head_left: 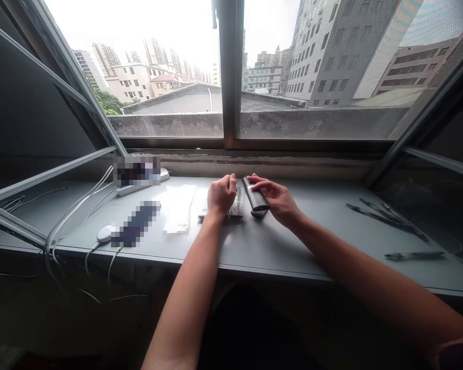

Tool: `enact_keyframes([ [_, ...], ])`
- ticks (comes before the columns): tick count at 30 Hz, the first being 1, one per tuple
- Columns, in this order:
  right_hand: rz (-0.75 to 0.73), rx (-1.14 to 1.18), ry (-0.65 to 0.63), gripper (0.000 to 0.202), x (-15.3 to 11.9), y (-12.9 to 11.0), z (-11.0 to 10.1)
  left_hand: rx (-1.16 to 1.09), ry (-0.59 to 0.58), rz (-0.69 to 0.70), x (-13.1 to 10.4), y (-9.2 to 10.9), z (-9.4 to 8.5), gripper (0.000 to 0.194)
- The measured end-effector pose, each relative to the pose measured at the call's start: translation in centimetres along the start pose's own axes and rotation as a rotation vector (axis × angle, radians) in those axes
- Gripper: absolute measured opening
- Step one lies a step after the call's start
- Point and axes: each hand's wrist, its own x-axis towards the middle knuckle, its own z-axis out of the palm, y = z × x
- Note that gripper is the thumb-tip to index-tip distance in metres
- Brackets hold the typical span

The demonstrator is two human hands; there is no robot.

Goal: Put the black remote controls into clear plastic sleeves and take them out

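Since the black case (255,198) seems stiff but slick, its long sides suit the right hand (281,201) gripping it — whether the left hand (219,196) grips, I cannot tell.

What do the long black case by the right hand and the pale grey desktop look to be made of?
Long black case: probably hard plastic, perhaps coated metal; smooth satin finish, judging by the soft sheen.
Pale grey desktop: possibly painted metal or laminate; smooth semi-gloss, with diffuse window glare.
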Motion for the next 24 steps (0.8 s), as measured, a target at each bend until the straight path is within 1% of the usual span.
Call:
enact_keyframes([
  [7, 0.028, 0.012, -0.013, 0.037, -0.2, -0.2, -0.1, -0.041, -0.002, 0.016, 0.1, 0.0, 0.0, 0.043],
  [13, 0.017, 0.011, -0.013, 0.035, -0.2, -0.3, 0.0, -0.064, -0.018, 0.048, 0.1, 0.1, 0.1, 0.042],
  [15, 0.035, 0.003, 0.003, 0.038, -0.2, -0.2, 0.0, -0.069, -0.016, 0.038, 0.1, 0.2, 0.1, 0.043],
  [17, 0.086, -0.005, 0.041, 0.044, -0.2, 0.0, -0.1, -0.088, -0.009, 0.030, 0.0, 0.3, 0.0, 0.043],
  [20, 0.175, -0.004, 0.115, 0.055, -0.3, 0.6, -0.4, -0.213, -0.039, 0.001, 0.0, 0.6, -0.1, 0.050],
  [22, 0.231, -0.007, 0.149, 0.058, -0.3, 1.0, -0.6, -0.381, -0.104, -0.028, 0.1, 0.8, 0.0, 0.057],
  [24, 0.275, -0.037, 0.142, 0.060, -0.3, 1.2, -0.6, -0.550, -0.175, -0.050, 0.2, 0.7, 0.3, 0.053],
])
